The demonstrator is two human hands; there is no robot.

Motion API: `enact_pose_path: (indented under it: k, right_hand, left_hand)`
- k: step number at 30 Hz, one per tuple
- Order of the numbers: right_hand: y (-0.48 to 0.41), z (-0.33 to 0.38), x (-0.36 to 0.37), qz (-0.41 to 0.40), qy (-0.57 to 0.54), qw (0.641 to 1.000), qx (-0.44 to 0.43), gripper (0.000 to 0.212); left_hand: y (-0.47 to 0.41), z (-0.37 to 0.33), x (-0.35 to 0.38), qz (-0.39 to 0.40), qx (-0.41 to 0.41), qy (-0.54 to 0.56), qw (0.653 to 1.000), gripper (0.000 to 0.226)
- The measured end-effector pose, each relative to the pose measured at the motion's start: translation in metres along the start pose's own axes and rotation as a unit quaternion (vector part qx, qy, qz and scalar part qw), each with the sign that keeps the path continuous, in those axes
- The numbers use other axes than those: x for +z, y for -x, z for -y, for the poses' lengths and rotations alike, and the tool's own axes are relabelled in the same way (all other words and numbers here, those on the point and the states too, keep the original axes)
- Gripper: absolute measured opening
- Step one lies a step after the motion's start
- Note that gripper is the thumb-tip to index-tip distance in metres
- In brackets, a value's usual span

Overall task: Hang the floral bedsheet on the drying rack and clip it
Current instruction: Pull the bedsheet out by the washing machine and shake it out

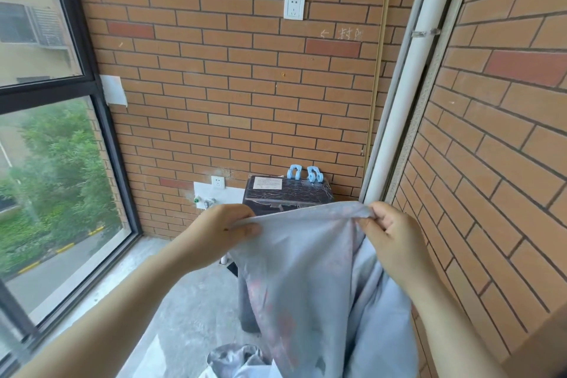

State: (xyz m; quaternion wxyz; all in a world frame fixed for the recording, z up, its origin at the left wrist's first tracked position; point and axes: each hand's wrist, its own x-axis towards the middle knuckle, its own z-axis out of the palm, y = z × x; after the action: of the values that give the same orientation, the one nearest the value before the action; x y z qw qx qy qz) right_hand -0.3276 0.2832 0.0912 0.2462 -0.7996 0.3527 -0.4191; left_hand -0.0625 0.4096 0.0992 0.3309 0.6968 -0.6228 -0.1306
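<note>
The floral bedsheet [310, 279] is pale blue-grey with faint pink blotches and hangs in folds from both my hands down past the bottom edge. My left hand [221, 233] pinches its top edge at the left. My right hand [391, 236] grips a bunched part of the same edge at the right, so the edge is stretched between them. Two light blue clips [305, 174] stand on top of a dark cabinet [287, 193] against the brick wall, just beyond the sheet. No drying rack is in view.
A brick wall [245, 86] faces me and another runs along the right. White pipes [408, 83] run up the right corner. A large window [46, 163] fills the left side. The floor is bare concrete [190, 301]. A tap and socket [211, 193] sit low on the wall.
</note>
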Motion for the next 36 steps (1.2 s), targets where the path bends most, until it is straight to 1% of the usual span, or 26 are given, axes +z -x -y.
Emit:
enact_pose_path:
  k: [4, 8, 10, 11, 13, 14, 15, 17, 18, 19, 20, 23, 25, 26, 29, 32, 33, 36]
  right_hand:
    - [-0.006, -0.003, 0.002, -0.003, 0.005, 1.000, 0.009, 0.030]
    - [-0.002, 0.000, 0.000, 0.004, 0.003, 1.000, -0.010, 0.026]
    - [-0.004, 0.004, -0.001, 0.002, 0.005, 1.000, -0.009, 0.025]
    - [-0.008, 0.005, 0.000, 0.002, 0.018, 1.000, -0.004, 0.026]
    - [-0.014, 0.002, 0.008, 0.017, 0.056, 0.998, 0.013, 0.025]
    - [-0.016, -0.001, 0.013, 0.027, 0.063, 0.997, 0.025, 0.024]
    - [-0.015, -0.004, 0.018, 0.035, 0.062, 0.997, 0.035, 0.020]
    - [-0.008, -0.007, 0.023, 0.046, 0.042, 0.997, 0.051, 0.007]
    - [-0.004, -0.007, 0.023, 0.044, 0.027, 0.997, 0.057, 0.009]
    - [-0.002, -0.007, 0.022, 0.037, 0.013, 0.997, 0.062, 0.014]
    - [-0.001, -0.006, 0.020, 0.022, 0.006, 0.998, 0.063, 0.016]
    - [-0.003, 0.004, 0.010, -0.029, -0.003, 0.998, 0.058, 0.012]
    - [-0.005, 0.014, 0.004, -0.032, -0.021, 0.998, 0.049, 0.009]
    - [-0.006, 0.021, 0.002, -0.019, -0.033, 0.998, 0.042, 0.009]
    - [-0.008, 0.041, -0.002, 0.026, -0.071, 0.997, 0.016, 0.009]
    - [-0.008, 0.053, 0.004, 0.050, -0.096, 0.994, -0.001, 0.007]
    - [-0.007, 0.055, 0.007, 0.050, -0.102, 0.993, -0.005, 0.007]
    - [-0.007, 0.064, 0.019, 0.048, -0.115, 0.992, -0.026, 0.012]
  left_hand:
    - [0.000, -0.004, -0.001, -0.063, 0.006, 0.021, 0.998, 0.031]
    - [0.001, -0.007, -0.006, -0.104, 0.041, 0.063, 0.992, 0.024]
    - [-0.003, -0.005, -0.013, -0.128, 0.055, 0.040, 0.989, 0.024]
    - [-0.005, -0.004, -0.014, -0.132, 0.055, -0.001, 0.990, 0.027]
    - [-0.009, -0.002, -0.014, -0.131, 0.038, -0.069, 0.988, 0.032]
    - [-0.010, -0.002, -0.011, -0.135, 0.027, -0.070, 0.988, 0.032]
    - [-0.010, -0.001, -0.008, -0.141, 0.013, -0.046, 0.989, 0.032]
    - [-0.009, 0.000, -0.005, -0.154, -0.047, 0.078, 0.984, 0.042]
    - [-0.010, 0.001, -0.005, -0.154, -0.078, 0.136, 0.976, 0.047]
    - [-0.011, 0.003, -0.004, -0.151, -0.100, 0.170, 0.969, 0.051]
    - [-0.012, 0.004, -0.004, -0.153, -0.109, 0.171, 0.967, 0.052]
    - [-0.010, 0.003, -0.002, -0.197, -0.100, 0.095, 0.971, 0.043]
    - [-0.008, 0.005, 0.002, -0.221, -0.097, 0.082, 0.967, 0.041]
    - [-0.007, 0.005, 0.004, -0.223, -0.098, 0.079, 0.967, 0.040]
    - [0.000, 0.004, 0.012, -0.200, -0.085, 0.092, 0.972, 0.027]
    - [0.009, -0.007, 0.019, -0.136, -0.059, 0.174, 0.974, 0.011]
    - [0.011, -0.009, 0.022, -0.110, -0.055, 0.209, 0.970, 0.011]
    - [0.014, -0.013, 0.032, -0.042, -0.047, 0.288, 0.956, 0.032]
